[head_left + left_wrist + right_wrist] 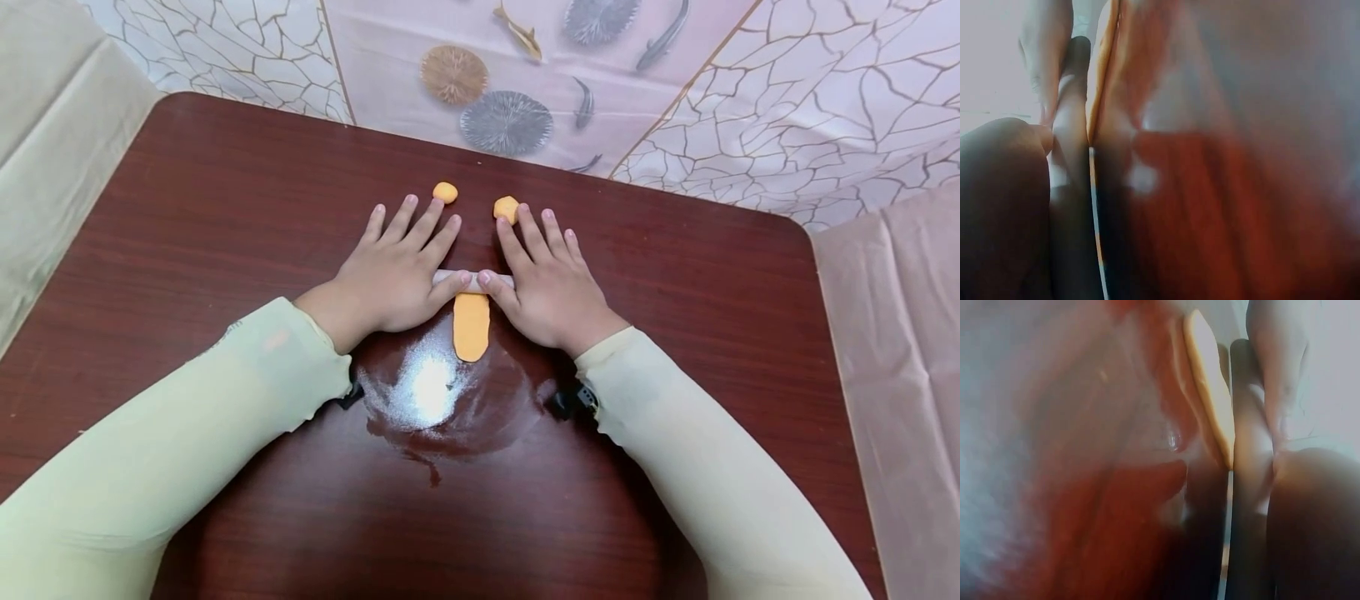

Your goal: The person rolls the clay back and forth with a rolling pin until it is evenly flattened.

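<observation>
Evidently, left hand (386,283) and right hand (557,296) lie with fingers straight and spread, thumbs on a pale rod (475,288) at the far end of an orange strip (472,331). Uneven pressure could skew the strip; straying fingers could nudge 2 orange lumps (446,192) (506,209) just ahead. Table (712,333) reddish-brown, glossy, smeared near the strip; patterned cloth (405,50) beyond, beige cloth (892,350) at right.

From my screen I see a pale yellow-green left sleeve (217,408) and a matching right sleeve (690,425), both with wavy cuffs; small black gadgets (561,405) show below the wrists.
</observation>
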The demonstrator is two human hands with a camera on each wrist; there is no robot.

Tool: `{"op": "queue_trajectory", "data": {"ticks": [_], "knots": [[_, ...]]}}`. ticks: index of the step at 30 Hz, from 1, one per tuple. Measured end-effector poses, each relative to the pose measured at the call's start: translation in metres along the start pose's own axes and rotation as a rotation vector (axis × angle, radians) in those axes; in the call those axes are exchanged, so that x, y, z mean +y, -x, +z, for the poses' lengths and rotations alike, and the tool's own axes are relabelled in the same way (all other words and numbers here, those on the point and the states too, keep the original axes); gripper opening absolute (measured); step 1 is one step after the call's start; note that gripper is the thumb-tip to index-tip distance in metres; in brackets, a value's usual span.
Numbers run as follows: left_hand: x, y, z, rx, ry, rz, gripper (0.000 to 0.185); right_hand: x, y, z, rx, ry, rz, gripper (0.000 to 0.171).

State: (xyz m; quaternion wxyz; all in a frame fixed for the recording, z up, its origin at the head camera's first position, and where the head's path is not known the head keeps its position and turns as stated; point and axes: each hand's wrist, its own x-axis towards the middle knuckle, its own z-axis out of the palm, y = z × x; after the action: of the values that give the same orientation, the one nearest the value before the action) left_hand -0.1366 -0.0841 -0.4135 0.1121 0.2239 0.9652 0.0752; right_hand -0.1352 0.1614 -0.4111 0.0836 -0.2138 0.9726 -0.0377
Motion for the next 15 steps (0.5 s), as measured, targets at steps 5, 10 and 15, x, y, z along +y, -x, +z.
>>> {"op": "queue_trajectory", "data": {"ticks": [5,10,15], "knots": [[-0.003,-0.005,0.0,-0.016,0.014,-0.001,0.083,0.002,-0.005,0.0,-0.009,-0.004,0.003,0.083],[-0.001,0.0,0.002,-0.007,-0.004,0.008,0.088,-0.001,0.0,0.001,0.01,0.011,-0.015,0.086],[0.003,0.011,0.003,0.003,-0.027,0.048,0.087,-0.003,0.011,0.002,0.026,0.038,-0.061,0.086]]}}
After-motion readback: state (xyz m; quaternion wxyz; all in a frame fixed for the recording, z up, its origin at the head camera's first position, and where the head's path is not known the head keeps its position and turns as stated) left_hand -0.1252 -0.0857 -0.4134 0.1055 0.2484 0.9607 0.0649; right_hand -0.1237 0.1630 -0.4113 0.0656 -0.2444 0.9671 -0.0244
